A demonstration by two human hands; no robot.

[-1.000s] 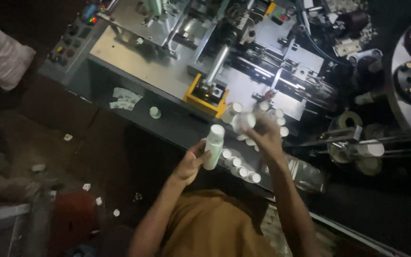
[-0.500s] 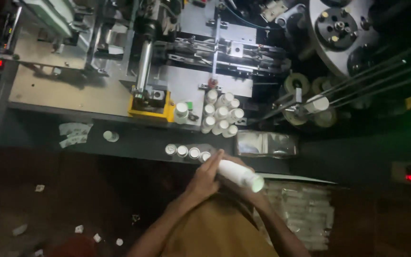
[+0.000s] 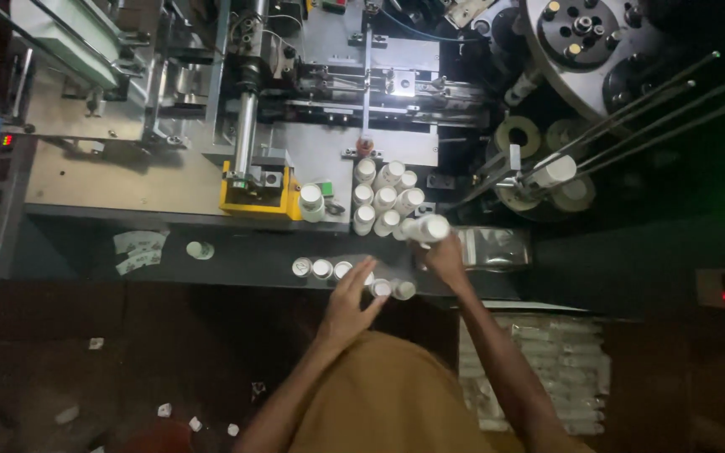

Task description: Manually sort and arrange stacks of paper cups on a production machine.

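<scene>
1. Top-down view of a dark workshop, with a grey metal machine (image 3: 169, 180) filling the upper half of the scene.
2. Far left of the machine, a small red indicator light (image 3: 6, 140) glows on a control panel.
3. On the dark ledge (image 3: 237, 256) below the machine's front edge lie pale paper scraps (image 3: 138, 243) and one loose white cup (image 3: 199, 249).
4. A yellow block (image 3: 258, 197) sits at the machine's front edge, with a single white cup stack (image 3: 310, 201) just right of it.
5. Right of that, a cluster of white cup stacks (image 3: 383, 201) lies on the machine's plate.
6. On the ledge below the cluster runs a row of small white cups (image 3: 322, 268).
7. The left hand (image 3: 350, 302) rests on this row, fingers spread and loose, touching the cups without closing round any.
8. The right hand (image 3: 442, 256) is clenched around a stack of white cups (image 3: 425, 228), held just right of the cluster.
9. Right of the machine, long dark rods (image 3: 631, 109) slant towards a round turret (image 3: 585, 42).
</scene>
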